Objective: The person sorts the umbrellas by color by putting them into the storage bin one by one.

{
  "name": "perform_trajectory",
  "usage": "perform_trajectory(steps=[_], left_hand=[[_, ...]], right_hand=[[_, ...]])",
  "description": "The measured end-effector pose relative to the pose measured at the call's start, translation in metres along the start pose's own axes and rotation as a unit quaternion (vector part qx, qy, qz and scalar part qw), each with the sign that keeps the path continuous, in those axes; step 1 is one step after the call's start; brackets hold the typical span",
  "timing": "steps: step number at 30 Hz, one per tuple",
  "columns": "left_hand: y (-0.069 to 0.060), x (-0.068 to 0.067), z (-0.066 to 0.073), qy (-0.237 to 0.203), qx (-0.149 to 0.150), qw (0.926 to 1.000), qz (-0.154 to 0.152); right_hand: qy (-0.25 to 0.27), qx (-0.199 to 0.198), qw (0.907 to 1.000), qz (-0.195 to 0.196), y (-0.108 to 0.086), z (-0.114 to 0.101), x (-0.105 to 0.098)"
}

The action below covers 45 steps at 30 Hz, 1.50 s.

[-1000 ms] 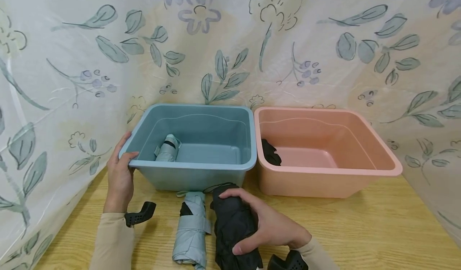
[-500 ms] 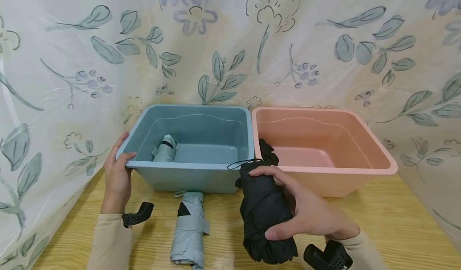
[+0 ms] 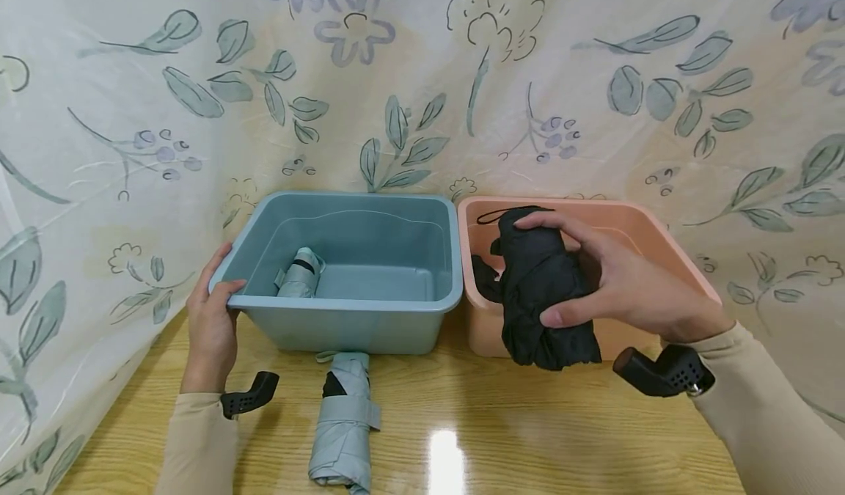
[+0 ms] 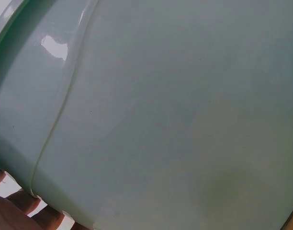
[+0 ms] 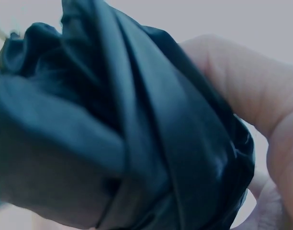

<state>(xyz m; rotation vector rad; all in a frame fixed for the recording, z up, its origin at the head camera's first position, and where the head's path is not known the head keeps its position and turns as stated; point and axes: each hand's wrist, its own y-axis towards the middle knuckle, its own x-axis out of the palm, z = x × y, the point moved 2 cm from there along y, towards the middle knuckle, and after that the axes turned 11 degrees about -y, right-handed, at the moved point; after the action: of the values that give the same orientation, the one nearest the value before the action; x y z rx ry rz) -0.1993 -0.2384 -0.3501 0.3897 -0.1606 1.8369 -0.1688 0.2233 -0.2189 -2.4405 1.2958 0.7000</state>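
My right hand [image 3: 614,282] grips a folded black umbrella [image 3: 544,282] over the front edge of the pink bin [image 3: 686,275]. Its wrist loop dangles at the far end, and dark creased fabric fills much of the right wrist view. Inside that bin, at the left, lies another black item [image 3: 485,279], partly hidden. My left hand [image 3: 213,319] holds the left front corner of the blue bin [image 3: 350,326], thumb on the rim. A folded light blue umbrella [image 3: 300,273] with a black band lies in the blue bin. On the table, a second light blue umbrella [image 3: 343,422] lies strapped up.
The two bins stand side by side on a wood-grain table [image 3: 528,436]. Behind them hangs a floral curtain [image 3: 422,62], which also runs along the left and right sides. Each wrist wears a black camera mount.
My right hand has lifted the black umbrella off the table and carried it right and forward, over the pink bin. My left hand keeps its hold on the blue bin.
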Motion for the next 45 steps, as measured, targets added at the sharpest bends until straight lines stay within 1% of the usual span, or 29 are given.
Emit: perform_trajectory(steps=[4, 6, 7, 11, 14, 16, 21, 27, 35, 39, 40, 45], left_hand=[[0.000, -0.001, -0.001, 0.002, 0.000, 1.0000, 0.001], [0.000, -0.001, -0.001, 0.002, 0.000, 1.0000, 0.001], [-0.001, -0.001, -0.001, 0.002, -0.001, 1.0000, 0.001], [-0.001, -0.002, -0.001, -0.004, -0.001, 1.0000, -0.001], [-0.002, -0.002, -0.002, -0.005, 0.000, 1.0000, -0.002], [-0.002, -0.002, -0.002, -0.007, 0.001, 1.0000, -0.003], [-0.002, -0.003, -0.002, -0.010, 0.003, 0.9999, -0.004], [-0.001, -0.003, -0.004, -0.007, 0.006, 0.9999, -0.004], [-0.002, -0.003, -0.006, -0.007, 0.011, 0.9999, -0.004], [-0.003, -0.003, -0.007, -0.003, 0.012, 0.9999, -0.005], [-0.004, -0.003, -0.007, -0.002, 0.012, 0.9999, -0.005], [-0.004, -0.004, -0.008, -0.002, 0.010, 0.9999, -0.003]], right_hand=[[-0.047, 0.039, 0.9981, 0.012, 0.013, 0.009, -0.021], [-0.048, 0.052, 0.9975, 0.006, 0.022, 0.016, -0.029], [-0.040, 0.057, 0.9976, 0.003, 0.026, 0.019, -0.033], [0.017, 0.081, 0.9964, -0.014, 0.042, 0.033, -0.045], [0.033, 0.096, 0.9945, -0.024, 0.053, 0.043, -0.051], [0.026, 0.108, 0.9933, -0.032, 0.060, 0.049, -0.053], [0.025, 0.135, 0.9885, -0.062, 0.077, 0.066, -0.054], [0.026, 0.143, 0.9855, -0.087, 0.089, 0.088, -0.052], [0.022, 0.153, 0.9832, -0.098, 0.094, 0.119, -0.047], [0.013, 0.153, 0.9823, -0.107, 0.094, 0.128, -0.043], [-0.002, 0.146, 0.9832, -0.110, 0.094, 0.129, -0.042], [-0.008, 0.157, 0.9790, -0.130, 0.097, 0.136, -0.037]])
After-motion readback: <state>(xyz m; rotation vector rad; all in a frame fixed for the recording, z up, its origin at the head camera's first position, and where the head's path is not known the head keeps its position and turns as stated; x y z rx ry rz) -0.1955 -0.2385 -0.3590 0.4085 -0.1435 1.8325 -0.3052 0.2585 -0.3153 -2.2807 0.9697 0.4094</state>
